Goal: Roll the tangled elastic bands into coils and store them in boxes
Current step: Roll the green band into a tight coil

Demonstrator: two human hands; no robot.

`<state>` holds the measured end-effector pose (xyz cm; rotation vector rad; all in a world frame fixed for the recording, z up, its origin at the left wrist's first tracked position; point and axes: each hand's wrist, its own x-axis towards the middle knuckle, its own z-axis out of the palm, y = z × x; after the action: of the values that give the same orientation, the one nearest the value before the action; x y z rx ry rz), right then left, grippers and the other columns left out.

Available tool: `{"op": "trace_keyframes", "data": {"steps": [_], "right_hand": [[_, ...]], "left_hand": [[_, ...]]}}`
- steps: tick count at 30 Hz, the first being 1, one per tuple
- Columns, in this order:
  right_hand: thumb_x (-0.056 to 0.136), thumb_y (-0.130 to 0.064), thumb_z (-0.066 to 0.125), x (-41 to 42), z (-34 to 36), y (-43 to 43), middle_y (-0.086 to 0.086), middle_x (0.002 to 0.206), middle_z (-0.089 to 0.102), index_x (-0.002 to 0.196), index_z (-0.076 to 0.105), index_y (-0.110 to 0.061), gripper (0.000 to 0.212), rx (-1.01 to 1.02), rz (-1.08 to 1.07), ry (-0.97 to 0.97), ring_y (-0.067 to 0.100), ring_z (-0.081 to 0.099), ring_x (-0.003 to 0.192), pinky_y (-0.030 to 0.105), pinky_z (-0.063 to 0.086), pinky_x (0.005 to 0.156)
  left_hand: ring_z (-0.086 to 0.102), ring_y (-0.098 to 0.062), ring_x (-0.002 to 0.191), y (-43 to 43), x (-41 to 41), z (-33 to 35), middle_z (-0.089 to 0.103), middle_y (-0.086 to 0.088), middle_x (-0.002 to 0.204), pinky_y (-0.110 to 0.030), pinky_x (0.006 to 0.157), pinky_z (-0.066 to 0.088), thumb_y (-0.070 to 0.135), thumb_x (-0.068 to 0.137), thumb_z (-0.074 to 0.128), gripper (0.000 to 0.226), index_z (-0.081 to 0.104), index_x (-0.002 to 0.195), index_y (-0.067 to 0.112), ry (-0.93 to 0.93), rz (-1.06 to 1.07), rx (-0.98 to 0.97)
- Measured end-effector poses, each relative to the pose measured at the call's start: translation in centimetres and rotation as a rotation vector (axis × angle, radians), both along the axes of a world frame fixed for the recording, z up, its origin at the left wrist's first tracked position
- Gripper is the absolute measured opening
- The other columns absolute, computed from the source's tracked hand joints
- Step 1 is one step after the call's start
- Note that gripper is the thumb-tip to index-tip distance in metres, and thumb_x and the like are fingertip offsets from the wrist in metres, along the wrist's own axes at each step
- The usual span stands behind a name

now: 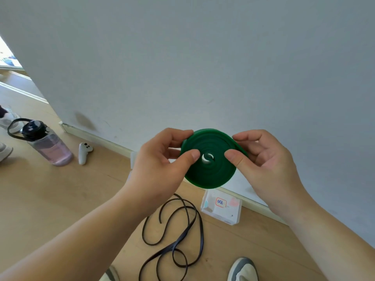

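A green elastic band (211,173) is wound into a flat coil with a small hole at its centre. I hold it up in front of the wall with both hands. My left hand (160,169) pinches its left side, thumb on the face near the hole. My right hand (267,165) pinches the right side the same way. Below, a black elastic band (176,236) lies tangled in loose loops on the wooden floor. A clear plastic box (222,207) with a red-framed label stands by the skirting board.
A pink water bottle (48,147) with a black lid and a white controller (84,153) lie on the floor at the left. Another person's shoes (6,122) show at the far left edge. My own shoes (243,269) are at the bottom. The grey wall stands close ahead.
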<state>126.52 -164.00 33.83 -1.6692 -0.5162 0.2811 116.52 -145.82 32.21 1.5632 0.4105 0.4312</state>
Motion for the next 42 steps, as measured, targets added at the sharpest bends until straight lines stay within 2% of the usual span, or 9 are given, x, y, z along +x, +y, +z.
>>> {"op": "trace_keyframes", "data": {"steps": [5,11,15,18,21,26,32,37,42], "right_hand": [[0.089,-0.002,0.075,-0.6,-0.2,0.7,-0.006,0.109,0.078,0.109,0.068,-0.025,0.031,0.069,-0.014,-0.007,0.01,0.074,0.1,0.023,0.06,0.085],[0.094,-0.006,0.07,-0.1,-0.4,-0.1,-0.014,0.103,0.077,0.104,0.074,-0.036,0.032,-0.178,0.091,-0.098,0.008,0.073,0.1,0.028,0.061,0.088],[0.092,-0.004,0.072,-0.2,-0.5,-0.3,-0.01,0.1,0.078,0.106,0.073,-0.031,0.029,-0.258,0.152,-0.073,0.013,0.075,0.095,0.035,0.062,0.087],[0.088,0.0,0.076,0.1,-0.4,-0.4,-0.001,0.103,0.078,0.107,0.065,-0.019,0.029,-0.152,0.15,0.047,0.019,0.077,0.093,0.037,0.063,0.085],[0.081,-0.009,0.083,0.4,-0.2,-0.7,0.005,0.094,0.08,0.104,0.072,-0.026,0.031,-0.134,0.095,0.082,0.024,0.078,0.087,0.046,0.064,0.085],[0.081,-0.008,0.083,0.4,-0.1,-1.0,-0.003,0.108,0.078,0.113,0.073,-0.032,0.042,-0.102,0.077,0.026,0.018,0.077,0.096,0.037,0.064,0.085],[0.085,-0.01,0.081,0.8,-0.3,-1.1,0.001,0.103,0.078,0.108,0.075,-0.029,0.031,-0.164,0.111,0.037,0.019,0.075,0.094,0.04,0.064,0.085],[0.085,-0.009,0.081,0.9,-1.0,-1.4,-0.005,0.089,0.079,0.098,0.078,-0.03,0.025,-0.244,0.066,0.009,0.016,0.075,0.081,0.031,0.063,0.079],[0.085,-0.011,0.082,0.2,-1.7,-1.3,-0.019,0.094,0.078,0.095,0.077,-0.039,0.03,-0.367,0.112,0.002,0.001,0.074,0.093,0.022,0.058,0.089]], "left_hand": [[0.075,-0.025,0.1,-0.7,-0.1,-0.4,0.076,0.001,0.108,-0.049,0.087,0.062,0.009,0.093,0.074,0.026,0.067,0.113,0.024,-0.057,0.029,-0.136],[0.064,0.004,0.112,-0.2,0.1,-0.7,0.065,0.022,0.122,-0.021,0.091,0.057,0.026,0.088,0.079,0.036,0.06,0.116,0.035,0.095,-0.121,0.19],[0.067,0.0,0.107,-0.4,0.0,-0.5,0.072,0.02,0.11,-0.018,0.083,0.059,0.011,0.095,0.07,0.039,0.069,0.123,0.039,0.095,-0.294,0.258],[0.069,-0.001,0.104,-0.4,0.1,-0.7,0.074,0.016,0.107,-0.015,0.081,0.059,0.009,0.095,0.07,0.037,0.074,0.118,0.037,0.08,-0.258,0.193],[0.069,-0.007,0.103,-0.7,0.0,-1.0,0.072,0.013,0.106,-0.016,0.079,0.059,0.008,0.095,0.07,0.036,0.074,0.117,0.037,0.048,-0.213,0.173],[0.071,-0.009,0.103,-1.3,-0.4,-1.4,0.072,0.009,0.109,-0.021,0.078,0.062,0.006,0.096,0.069,0.035,0.074,0.12,0.03,-0.02,-0.177,0.136],[0.069,-0.007,0.106,-1.6,0.0,-1.7,0.073,0.003,0.109,-0.024,0.077,0.063,0.004,0.096,0.068,0.034,0.074,0.12,0.026,-0.063,-0.153,0.107],[0.07,-0.005,0.102,-0.8,0.3,-2.2,0.076,0.012,0.103,-0.026,0.079,0.063,0.015,0.091,0.076,0.03,0.074,0.114,0.035,0.066,-0.219,0.15],[0.071,-0.002,0.099,-1.7,0.9,-3.1,0.072,0.018,0.109,-0.029,0.079,0.064,0.023,0.086,0.08,0.035,0.068,0.111,0.044,0.166,-0.323,0.248]]}}
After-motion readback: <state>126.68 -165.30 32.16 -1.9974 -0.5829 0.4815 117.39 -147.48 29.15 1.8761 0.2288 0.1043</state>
